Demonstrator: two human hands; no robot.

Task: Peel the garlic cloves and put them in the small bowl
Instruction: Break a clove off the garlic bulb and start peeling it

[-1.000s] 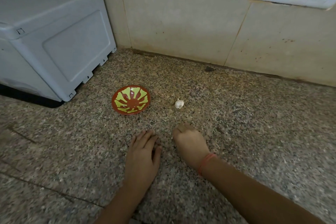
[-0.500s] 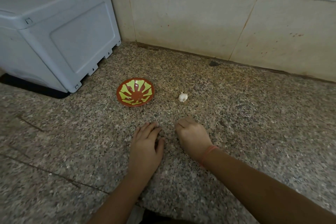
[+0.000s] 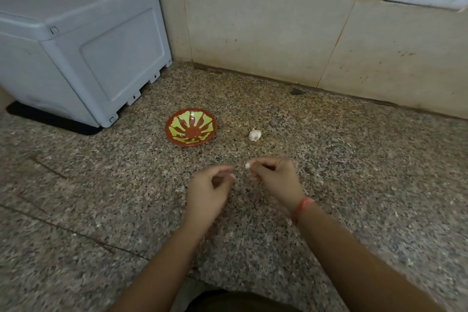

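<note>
Right, status at that moment: my right hand (image 3: 276, 180) pinched one garlic clove (image 3: 247, 165) between thumb and fingertips, with the pale tip sticking out toward my left hand (image 3: 209, 189). The hands were near each other but apart, over the granite counter (image 3: 354, 185). My left fingers were curled toward the thumb. That spot was blurred, so I couldn't tell whether they held a scrap of skin or nothing.

The small bowl (image 3: 190, 132) sat beyond the left hand, with no cloves visible in it. The remaining garlic (image 3: 254, 135) lay on the counter to the right of the bowl, apart from it.

My read: the step was peeling that one clove, and the task was barely started.

How to do it well, as I judged it:
- bring the left thumbnail to the exposed tip and catch the loose edge of skin
- peel along the clove, not across, since the papery skin likely tears into bits
- keep the right-hand pinch firm but low on the clove, because a small slick clove could pop out
- work close to the bowl so the drop-off is short
</note>
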